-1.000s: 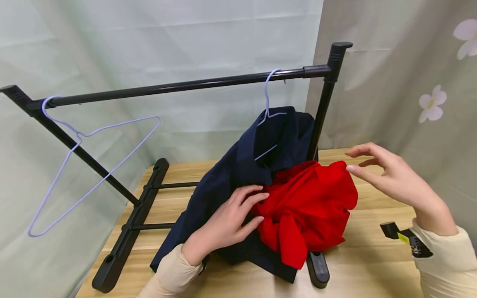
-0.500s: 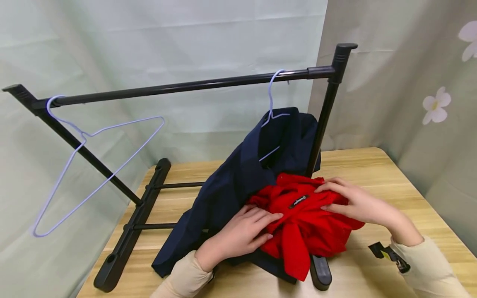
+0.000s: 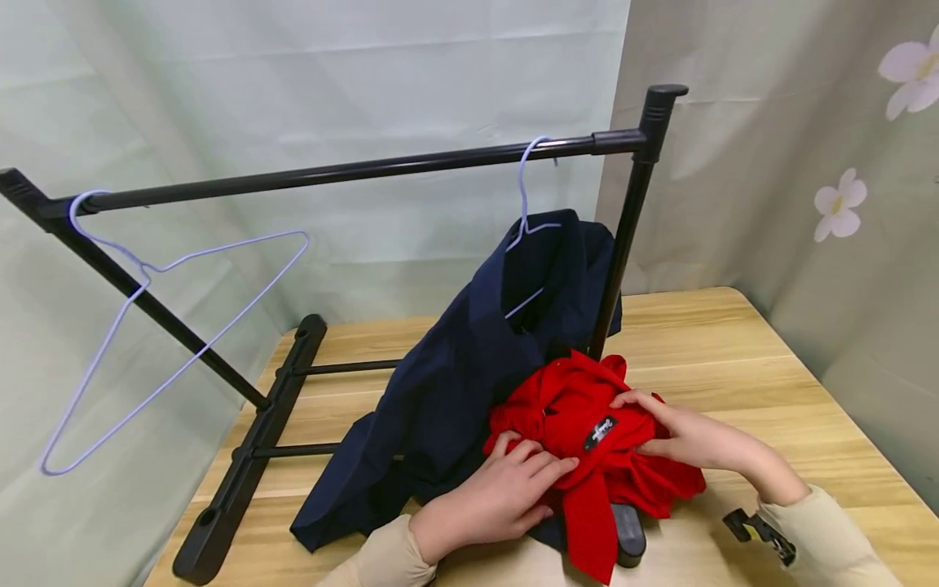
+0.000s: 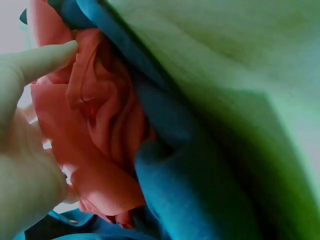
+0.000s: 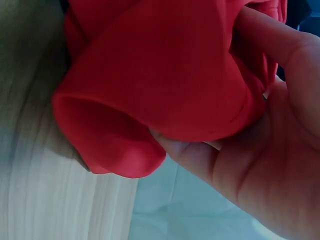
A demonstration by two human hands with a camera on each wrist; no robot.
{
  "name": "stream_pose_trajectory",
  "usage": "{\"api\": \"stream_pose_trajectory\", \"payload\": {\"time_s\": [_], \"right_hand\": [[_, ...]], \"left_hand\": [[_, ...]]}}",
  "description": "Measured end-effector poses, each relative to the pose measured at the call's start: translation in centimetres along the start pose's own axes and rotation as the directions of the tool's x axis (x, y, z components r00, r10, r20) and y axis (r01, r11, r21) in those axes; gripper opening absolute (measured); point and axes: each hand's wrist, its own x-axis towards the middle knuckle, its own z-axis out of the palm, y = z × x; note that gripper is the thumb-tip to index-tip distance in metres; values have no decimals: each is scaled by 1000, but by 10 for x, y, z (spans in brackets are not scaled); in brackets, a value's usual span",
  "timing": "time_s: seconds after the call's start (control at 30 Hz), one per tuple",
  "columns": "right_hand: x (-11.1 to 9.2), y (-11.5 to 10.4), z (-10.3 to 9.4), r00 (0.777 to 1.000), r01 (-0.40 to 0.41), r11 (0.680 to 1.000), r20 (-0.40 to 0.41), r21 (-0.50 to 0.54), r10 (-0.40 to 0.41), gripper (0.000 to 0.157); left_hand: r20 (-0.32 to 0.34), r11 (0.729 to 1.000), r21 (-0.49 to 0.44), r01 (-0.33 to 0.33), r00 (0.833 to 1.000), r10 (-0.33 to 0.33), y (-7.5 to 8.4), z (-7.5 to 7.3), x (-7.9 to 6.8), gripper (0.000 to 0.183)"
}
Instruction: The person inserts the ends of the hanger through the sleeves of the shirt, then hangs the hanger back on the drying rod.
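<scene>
A bunched red garment (image 3: 568, 401) with a black label (image 3: 601, 433) lies in a heap over the rack's right foot. My left hand (image 3: 500, 499) holds its near left side; in the left wrist view the thumb (image 4: 52, 59) lies along the folds while the fingers are mostly behind the cloth. At its right side, my right hand (image 3: 693, 436) grips a fold, and in the right wrist view the red cloth (image 5: 165, 75) passes between thumb and fingers. Beside the heap, a navy garment (image 3: 447, 383) droops from a lavender hanger (image 3: 524, 191), its lower part spread on the table.
A black rack has a horizontal bar (image 3: 352, 171) across the scene and a right post (image 3: 629, 220) just behind the red garment. One bare lavender hanger (image 3: 176, 371) hangs at the left end. The wooden table (image 3: 726, 359) meets curtains (image 3: 433, 73) at the back.
My right hand has come down from the right onto the red garment and taken hold of it. The red garment has shifted toward me, its label now showing; my left hand moved slightly right and nearer.
</scene>
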Motion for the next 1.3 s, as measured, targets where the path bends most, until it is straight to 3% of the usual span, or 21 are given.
{"api": "stream_pose_trajectory", "payload": {"time_s": [0.2, 0.4, 0.63, 0.73, 0.83, 1.03, 1.3], "right_hand": [[2, 0, -2, 989, 118, 988, -75, -96, -125, 51], [0, -11, -17, 950, 216, 955, -184, -204, -254, 49], [-5, -36, -50, 886, 250, 912, -303, -325, -351, 56], [-4, -51, -66, 844, 294, 884, -335, -364, -418, 54], [-3, -67, -82, 789, 322, 853, -382, -411, -481, 48], [-4, -93, -106, 702, 302, 819, -467, -488, -538, 40], [-4, -106, -114, 679, 298, 816, -492, -495, -546, 41]], "left_hand": [[-8, 1000, -18, 8, 1000, -9, -1, -5, 1, 63], [-108, 999, -27, -35, 994, 32, -4, -17, 2, 47], [-268, 994, -16, -106, 959, 98, -3, -47, 8, 41], [-316, 992, -28, -123, 943, 108, -1, -64, 15, 39], [-354, 990, -20, -139, 927, 123, 3, -81, 23, 38], [-395, 985, 20, -169, 904, 163, 14, -108, 38, 38], [-398, 981, 55, -187, 897, 193, 16, -122, 47, 41]]}}
